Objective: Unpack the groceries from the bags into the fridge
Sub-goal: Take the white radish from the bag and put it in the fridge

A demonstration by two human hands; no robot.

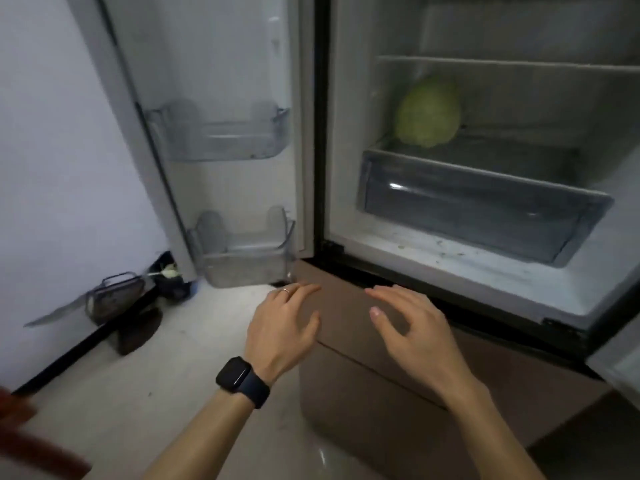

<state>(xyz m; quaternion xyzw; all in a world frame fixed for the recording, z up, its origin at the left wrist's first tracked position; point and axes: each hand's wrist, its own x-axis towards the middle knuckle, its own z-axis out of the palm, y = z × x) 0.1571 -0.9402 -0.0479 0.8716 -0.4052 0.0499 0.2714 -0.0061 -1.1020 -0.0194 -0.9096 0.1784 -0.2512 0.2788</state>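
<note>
The fridge (pixel 450 268) stands open in front of me. A green cabbage (pixel 428 116) sits on the shelf above the clear crisper drawer (pixel 478 199), near the left wall. My left hand (pixel 285 327), with a dark watch on the wrist and a ring, hovers empty with fingers apart below the fridge's lower edge. My right hand (pixel 412 327) is beside it, also empty with spread fingers, in front of the brown lower drawer (pixel 363 393). No grocery bag is clearly visible.
The open fridge door (pixel 221 64) at left carries two clear door bins, an upper bin (pixel 221 140) and a lower bin (pixel 242 265). A wire basket (pixel 114 296) and dark items lie on the floor by the wall. A red-brown object (pixel 20 441) is at bottom left.
</note>
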